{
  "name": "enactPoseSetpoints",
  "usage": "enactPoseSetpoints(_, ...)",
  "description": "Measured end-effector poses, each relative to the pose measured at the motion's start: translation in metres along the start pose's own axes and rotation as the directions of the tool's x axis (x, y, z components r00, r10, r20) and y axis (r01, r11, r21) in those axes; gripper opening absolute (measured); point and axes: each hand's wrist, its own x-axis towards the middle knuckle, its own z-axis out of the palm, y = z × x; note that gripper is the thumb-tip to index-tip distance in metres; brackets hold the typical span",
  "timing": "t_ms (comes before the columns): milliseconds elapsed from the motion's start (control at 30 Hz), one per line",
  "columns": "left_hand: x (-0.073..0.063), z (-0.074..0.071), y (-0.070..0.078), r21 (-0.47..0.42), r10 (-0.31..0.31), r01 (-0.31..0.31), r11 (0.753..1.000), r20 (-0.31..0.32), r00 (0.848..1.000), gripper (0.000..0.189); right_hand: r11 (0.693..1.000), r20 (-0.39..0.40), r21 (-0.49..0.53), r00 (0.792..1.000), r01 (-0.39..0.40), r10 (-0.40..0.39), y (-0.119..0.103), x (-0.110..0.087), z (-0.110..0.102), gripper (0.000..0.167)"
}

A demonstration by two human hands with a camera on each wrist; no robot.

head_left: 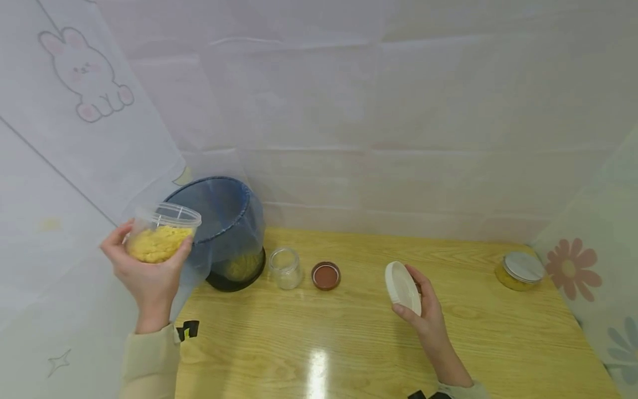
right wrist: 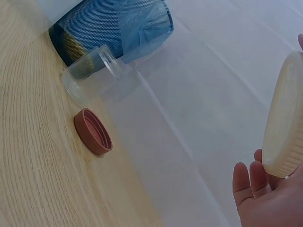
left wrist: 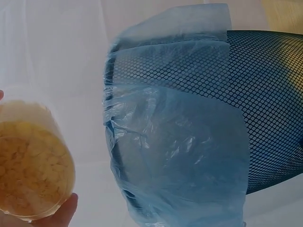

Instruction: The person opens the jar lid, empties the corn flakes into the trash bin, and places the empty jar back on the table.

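My left hand (head_left: 149, 277) grips a clear plastic tub (head_left: 171, 213) partly filled with a yellow, crumbly-looking mass (head_left: 159, 243). It holds the tub up, tilted, beside the rim of a mesh waste bin (left wrist: 279, 104) lined with a blue plastic bag (head_left: 224, 221). In the left wrist view the tub's rounded base faces the camera. Over the right part of the table, my right hand (head_left: 426, 310) pinches a white ribbed lid (head_left: 402, 288) by its edge, held on its side. The lid's ribbed edge shows in the right wrist view.
Right of the bin, an uncapped clear jar (head_left: 286, 269) stands on the wooden table (head_left: 279, 343). Next to it lies a reddish-brown screw lid (head_left: 326, 276), hollow side up. A silver-lidded jar (head_left: 520, 270) with yellow contents stands at the far right. White sheeting (head_left: 319, 122) hangs behind.
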Motion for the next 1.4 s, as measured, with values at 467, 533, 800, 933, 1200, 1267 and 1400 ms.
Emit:
enactPoseSetpoints(467,0.0,0.006,0.017,-0.079,-0.066,0.065,0.995,-0.004,0.998,0.088,1.0,0.014,0.022,1.0,-0.005,0.005,0.002,0.0,-0.001,0.074)
enactPoseSetpoints(533,0.001,0.007,0.017,-0.084,-0.068,0.067,0.994,-0.005,0.998,0.086,1.0,0.013,0.027,1.0,-0.003,0.003,0.003,0.0,-0.001,0.074)
enactPoseSetpoints(800,0.001,0.008,0.014,-0.092,-0.065,0.064,0.994,-0.004,0.998,0.082,0.999,0.005,0.011,0.999,-0.039,0.039,0.004,-0.001,-0.002,0.074)
enactPoseSetpoints(933,0.001,0.007,0.012,-0.06,-0.048,0.048,0.997,-0.001,0.999,0.082,0.998,0.003,0.003,0.998,-0.065,0.065,0.005,-0.002,-0.002,0.074)
enactPoseSetpoints(1200,0.0,0.007,0.009,0.006,0.0,0.0,1.0,-0.003,1.0,0.084,0.999,0.0,0.0,0.999,-0.053,0.053,0.004,-0.002,-0.002,0.074)
enactPoseSetpoints(1267,0.0,0.007,0.009,0.017,0.003,-0.003,1.0,0.001,1.0,0.086,0.999,0.0,-0.001,0.999,-0.045,0.045,0.003,-0.002,-0.002,0.074)
enactPoseSetpoints(1400,-0.001,0.008,0.009,0.026,-0.013,0.012,1.0,0.007,1.0,0.088,0.999,-0.002,-0.001,0.999,-0.043,0.043,0.002,-0.003,-0.002,0.074)
